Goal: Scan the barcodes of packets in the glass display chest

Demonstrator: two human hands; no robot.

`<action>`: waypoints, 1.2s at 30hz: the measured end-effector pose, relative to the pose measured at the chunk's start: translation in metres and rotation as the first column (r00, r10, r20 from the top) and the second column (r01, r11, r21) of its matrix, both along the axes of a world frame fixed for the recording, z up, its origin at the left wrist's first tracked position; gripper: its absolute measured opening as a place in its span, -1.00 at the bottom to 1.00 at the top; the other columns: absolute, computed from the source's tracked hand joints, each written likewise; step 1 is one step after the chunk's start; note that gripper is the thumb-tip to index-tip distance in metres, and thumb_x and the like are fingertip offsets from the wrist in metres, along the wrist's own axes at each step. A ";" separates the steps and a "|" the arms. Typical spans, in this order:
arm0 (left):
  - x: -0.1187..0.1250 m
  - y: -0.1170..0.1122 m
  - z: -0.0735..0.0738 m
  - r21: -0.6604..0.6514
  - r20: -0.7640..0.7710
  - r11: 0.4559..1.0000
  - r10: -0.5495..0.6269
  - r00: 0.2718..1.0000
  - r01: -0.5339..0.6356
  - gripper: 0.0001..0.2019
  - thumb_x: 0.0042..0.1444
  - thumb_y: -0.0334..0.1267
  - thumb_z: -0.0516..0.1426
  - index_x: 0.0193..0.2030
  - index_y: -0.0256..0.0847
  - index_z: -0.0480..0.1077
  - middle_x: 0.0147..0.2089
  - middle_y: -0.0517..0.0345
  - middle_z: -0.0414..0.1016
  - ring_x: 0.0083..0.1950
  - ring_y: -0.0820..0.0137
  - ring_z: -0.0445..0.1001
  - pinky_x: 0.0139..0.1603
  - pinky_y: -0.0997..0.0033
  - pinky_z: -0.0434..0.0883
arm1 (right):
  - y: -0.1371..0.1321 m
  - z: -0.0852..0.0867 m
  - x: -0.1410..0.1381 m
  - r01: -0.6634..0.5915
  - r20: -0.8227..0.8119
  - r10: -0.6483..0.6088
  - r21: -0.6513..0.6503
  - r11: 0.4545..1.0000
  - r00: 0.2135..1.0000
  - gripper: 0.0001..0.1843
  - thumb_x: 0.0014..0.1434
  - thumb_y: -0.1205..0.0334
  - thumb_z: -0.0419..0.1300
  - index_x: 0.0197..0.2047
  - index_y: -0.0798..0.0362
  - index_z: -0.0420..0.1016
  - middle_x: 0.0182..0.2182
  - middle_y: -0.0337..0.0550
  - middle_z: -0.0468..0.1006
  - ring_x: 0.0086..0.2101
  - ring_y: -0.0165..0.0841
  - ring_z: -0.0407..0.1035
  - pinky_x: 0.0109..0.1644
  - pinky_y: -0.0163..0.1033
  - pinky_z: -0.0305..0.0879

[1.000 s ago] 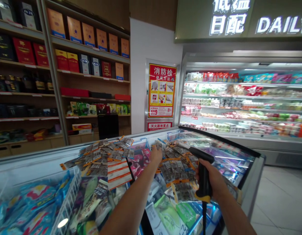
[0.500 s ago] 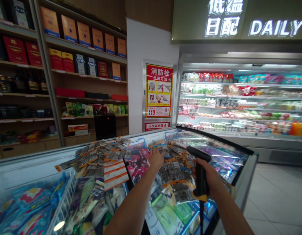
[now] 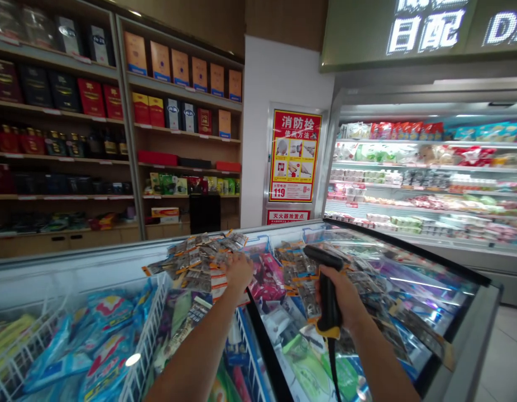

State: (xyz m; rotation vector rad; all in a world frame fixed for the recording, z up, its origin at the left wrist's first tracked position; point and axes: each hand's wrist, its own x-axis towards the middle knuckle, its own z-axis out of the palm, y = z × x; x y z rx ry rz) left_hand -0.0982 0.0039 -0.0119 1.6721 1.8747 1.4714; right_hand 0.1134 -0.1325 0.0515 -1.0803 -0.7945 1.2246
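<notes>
My right hand (image 3: 344, 296) is closed round the grip of a black barcode scanner (image 3: 325, 279) with a yellow base, held upright over the glass lid of a chest freezer (image 3: 459, 326). Its head points toward a spread of small orange-edged tag cards (image 3: 298, 265) lying on the lid. My left hand (image 3: 238, 271) reaches to a second heap of the same cards (image 3: 195, 257) further left, fingers bent down onto the edge of that heap. Whether the fingers hold a card is hidden.
Under the glass lie frozen packets in white wire baskets (image 3: 147, 340). Wooden shelves with boxes and bottles (image 3: 166, 111) fill the left wall. A red fire-hydrant notice (image 3: 294, 156) hangs behind, and an open chilled display case (image 3: 430, 178) runs along the right.
My left hand has moved left, from the right-hand spread of cards to the left heap. The view has swung left, and the scanner came slightly left with it.
</notes>
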 end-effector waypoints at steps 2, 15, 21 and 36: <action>-0.008 0.005 -0.002 0.041 0.045 0.999 0.003 0.999 -0.005 -0.96 -0.11 -0.34 0.19 -0.46 -0.15 0.41 -0.04 -0.12 0.43 0.29 -0.02 0.02 0.25 -0.15 -0.28 | 0.004 0.001 -0.009 -0.003 0.007 0.003 -0.006 1.000 1.000 -0.77 -0.06 0.09 0.22 -0.44 0.09 0.38 -0.75 -0.30 0.40 -0.79 -0.44 0.24 -0.79 -0.38 0.11; -0.009 0.023 -0.013 0.049 0.069 0.998 -0.029 0.997 0.025 -0.87 -0.13 -0.51 0.09 -0.50 -0.19 0.35 -0.27 -0.15 0.45 0.21 -0.02 0.14 0.22 -0.14 -0.14 | 0.006 -0.023 -0.019 -0.043 0.120 0.049 -0.058 0.997 0.992 -0.74 -0.06 0.07 0.22 -0.54 0.09 0.34 -0.76 -0.28 0.38 -0.77 -0.46 0.24 -0.75 -0.40 0.11; -0.002 0.027 -0.007 -0.019 0.036 1.000 0.002 0.999 -0.001 -0.87 -0.18 -0.50 0.11 -0.54 -0.19 0.36 -0.32 -0.18 0.47 0.17 -0.04 0.20 0.22 -0.14 -0.19 | 0.001 -0.023 -0.014 -0.006 0.122 0.018 -0.096 0.995 0.992 -0.72 -0.09 0.05 0.23 -0.57 0.09 0.34 -0.76 -0.25 0.38 -0.77 -0.46 0.24 -0.77 -0.40 0.11; 0.031 0.030 0.009 -0.219 -0.158 0.974 0.026 0.987 -0.061 -0.96 -0.15 -0.44 0.14 -0.55 -0.27 0.37 -0.31 -0.27 0.50 0.04 -0.15 0.34 0.09 -0.23 -0.01 | 0.002 -0.027 -0.005 0.016 0.082 -0.008 -0.101 0.995 0.997 -0.74 -0.08 0.07 0.22 -0.52 0.11 0.37 -0.77 -0.27 0.39 -0.78 -0.46 0.25 -0.76 -0.41 0.10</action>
